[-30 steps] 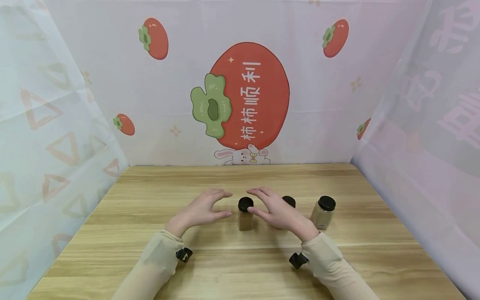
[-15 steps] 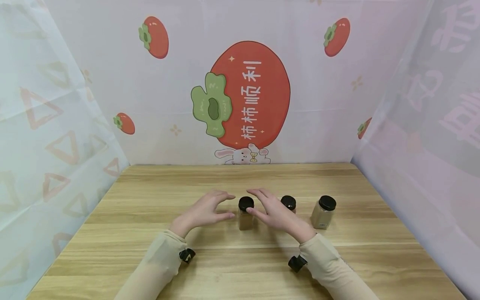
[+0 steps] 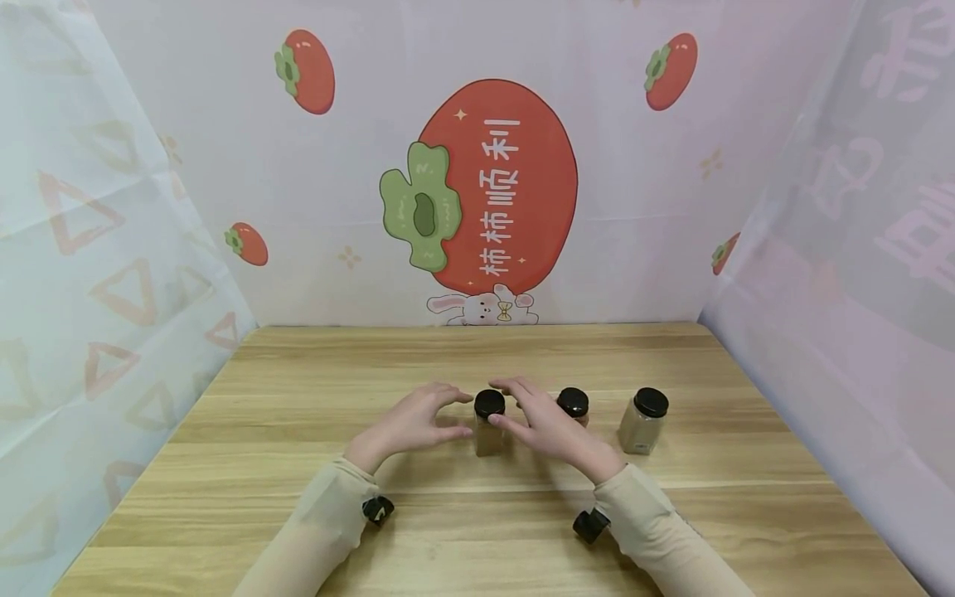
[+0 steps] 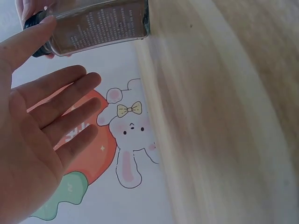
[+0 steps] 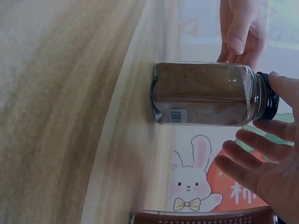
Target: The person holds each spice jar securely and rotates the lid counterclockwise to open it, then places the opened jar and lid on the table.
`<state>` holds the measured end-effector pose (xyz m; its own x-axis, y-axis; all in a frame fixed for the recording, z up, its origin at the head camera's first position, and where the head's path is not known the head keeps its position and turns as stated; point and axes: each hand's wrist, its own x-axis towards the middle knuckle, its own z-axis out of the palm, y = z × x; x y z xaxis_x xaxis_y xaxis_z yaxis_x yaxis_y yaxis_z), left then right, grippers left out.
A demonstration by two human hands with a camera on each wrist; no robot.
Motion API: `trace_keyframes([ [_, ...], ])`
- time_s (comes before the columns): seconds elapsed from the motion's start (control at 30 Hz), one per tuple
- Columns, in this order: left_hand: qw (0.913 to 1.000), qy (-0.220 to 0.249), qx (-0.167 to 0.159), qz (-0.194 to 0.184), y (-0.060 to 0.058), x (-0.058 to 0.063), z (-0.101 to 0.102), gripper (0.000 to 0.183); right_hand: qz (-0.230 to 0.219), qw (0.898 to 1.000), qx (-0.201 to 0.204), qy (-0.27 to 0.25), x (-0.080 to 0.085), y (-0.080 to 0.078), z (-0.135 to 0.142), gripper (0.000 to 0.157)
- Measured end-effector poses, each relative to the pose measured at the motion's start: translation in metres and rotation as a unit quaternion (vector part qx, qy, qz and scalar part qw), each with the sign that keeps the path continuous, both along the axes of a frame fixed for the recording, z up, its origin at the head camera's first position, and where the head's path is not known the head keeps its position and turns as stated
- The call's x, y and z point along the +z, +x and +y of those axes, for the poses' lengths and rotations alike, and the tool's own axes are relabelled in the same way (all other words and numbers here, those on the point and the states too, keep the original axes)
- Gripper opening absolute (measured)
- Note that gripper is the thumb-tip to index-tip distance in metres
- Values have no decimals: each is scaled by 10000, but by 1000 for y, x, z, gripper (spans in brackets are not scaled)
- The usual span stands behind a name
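Note:
A square glass jar of brown powder (image 3: 488, 438) stands upright on the wooden table, its black screw lid (image 3: 489, 403) facing up. To its left is my left hand (image 3: 409, 424), fingers spread and slightly bent, thumb and fingertips close to the jar. From the other side my right hand (image 3: 550, 424) comes near the lid, its thumb overlapping the lid's edge in the head view. Straight, parted fingers of the left hand (image 4: 51, 116) show in the left wrist view. In the right wrist view, thumb and fingers of the right hand (image 5: 275, 154) lie on either side of the lid.
A second black-lidded jar (image 3: 574, 404), partly hidden, stands just behind my right hand. Farther right is a third jar (image 3: 642, 427) with paler contents. A printed cloth backdrop (image 3: 343, 182) rises behind the table (image 3: 313, 373) and along both sides.
My left hand has moved a little right, closer to the jar. The right hand has shifted slightly left, showing more of the second jar. The jars stay in place.

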<state>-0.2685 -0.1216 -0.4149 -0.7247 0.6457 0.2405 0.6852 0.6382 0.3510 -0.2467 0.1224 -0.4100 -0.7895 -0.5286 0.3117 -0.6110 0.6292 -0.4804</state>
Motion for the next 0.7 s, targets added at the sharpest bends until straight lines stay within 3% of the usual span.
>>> trace_keyframes([
  [0.7, 9994, 270, 211, -9, 4, -8, 11, 47, -15, 9999, 47, -147, -1, 0, -2, 50],
])
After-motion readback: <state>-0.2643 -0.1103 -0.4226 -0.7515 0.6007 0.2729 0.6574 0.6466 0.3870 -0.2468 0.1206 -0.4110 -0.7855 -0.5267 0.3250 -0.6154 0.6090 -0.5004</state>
